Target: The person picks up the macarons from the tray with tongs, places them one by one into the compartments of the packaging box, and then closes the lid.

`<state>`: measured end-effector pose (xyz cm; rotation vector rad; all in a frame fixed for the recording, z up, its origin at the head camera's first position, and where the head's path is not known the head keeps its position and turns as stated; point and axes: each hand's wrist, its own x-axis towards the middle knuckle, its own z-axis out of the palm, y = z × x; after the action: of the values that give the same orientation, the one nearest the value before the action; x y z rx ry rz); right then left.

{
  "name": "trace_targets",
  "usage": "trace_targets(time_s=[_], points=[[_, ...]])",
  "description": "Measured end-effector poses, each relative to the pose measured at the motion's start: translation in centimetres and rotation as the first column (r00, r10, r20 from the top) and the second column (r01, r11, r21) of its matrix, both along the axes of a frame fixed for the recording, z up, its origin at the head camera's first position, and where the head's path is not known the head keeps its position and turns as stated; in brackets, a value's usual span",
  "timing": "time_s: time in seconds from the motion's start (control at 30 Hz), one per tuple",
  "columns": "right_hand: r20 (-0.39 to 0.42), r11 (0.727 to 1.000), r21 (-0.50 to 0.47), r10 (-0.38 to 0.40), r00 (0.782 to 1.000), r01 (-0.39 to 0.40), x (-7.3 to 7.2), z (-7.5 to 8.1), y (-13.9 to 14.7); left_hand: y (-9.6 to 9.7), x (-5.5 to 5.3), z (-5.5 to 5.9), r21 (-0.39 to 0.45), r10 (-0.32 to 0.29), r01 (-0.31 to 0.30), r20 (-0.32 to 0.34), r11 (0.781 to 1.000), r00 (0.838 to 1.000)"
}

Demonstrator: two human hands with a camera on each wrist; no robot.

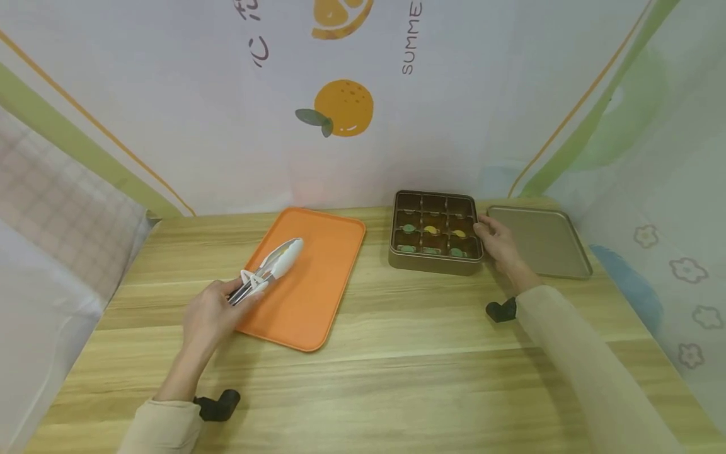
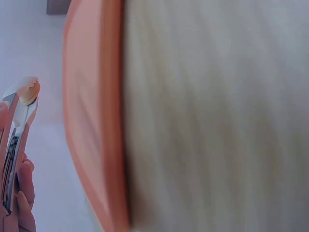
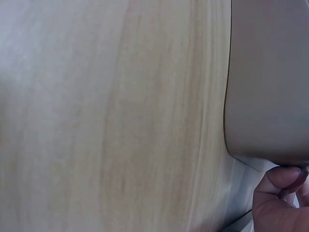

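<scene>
My left hand [image 1: 211,318] grips metal tongs [image 1: 273,263] with white tips, held over the orange tray [image 1: 306,315]. Between the tips sits a small tan, rounded piece [image 2: 32,93], clearest in the left wrist view. At the right, a brown square box [image 1: 433,262] is split into compartments by dividers. Green and yellow round pieces lie in its middle and front rows; no pieces show in the back row. My right hand [image 1: 499,243] holds the box's right wall at the rim, and the right wrist view shows the thumb bent against its corner [image 3: 270,140].
A flat brown lid-like tray [image 1: 544,243] lies right of the box, close to my right hand. Everything rests on a wooden table [image 1: 397,366]. A printed white curtain [image 1: 227,139] hangs along the table's back edge, with more cloth at both sides.
</scene>
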<state>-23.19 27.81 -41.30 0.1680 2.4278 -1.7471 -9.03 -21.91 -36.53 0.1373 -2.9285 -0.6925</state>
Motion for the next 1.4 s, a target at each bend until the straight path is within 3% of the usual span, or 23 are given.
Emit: trace_targets(time_s=[0.57,0.93,1.17,1.4], points=[[-0.009,1.000,-0.002,-0.023,1.000,0.023,-0.1,-0.5,0.0,6.7,-6.3,1.3,0.052,-0.129,0.127,0.045,0.991,0.991],[-0.014,1.000,-0.016,-0.025,1.000,0.025,0.0,-0.9,-0.2,11.1,-9.4,1.6,0.092,-0.162,0.154,0.093,0.984,0.982],[-0.016,0.999,-0.042,0.004,1.000,-0.005,0.0,-1.0,-0.4,12.9,-10.5,1.7,0.103,-0.145,0.135,0.098,0.986,0.985],[-0.021,0.999,-0.048,-0.013,1.000,0.012,-0.4,-0.6,0.0,11.8,-9.8,1.4,0.116,-0.168,0.157,0.097,0.981,0.981]])
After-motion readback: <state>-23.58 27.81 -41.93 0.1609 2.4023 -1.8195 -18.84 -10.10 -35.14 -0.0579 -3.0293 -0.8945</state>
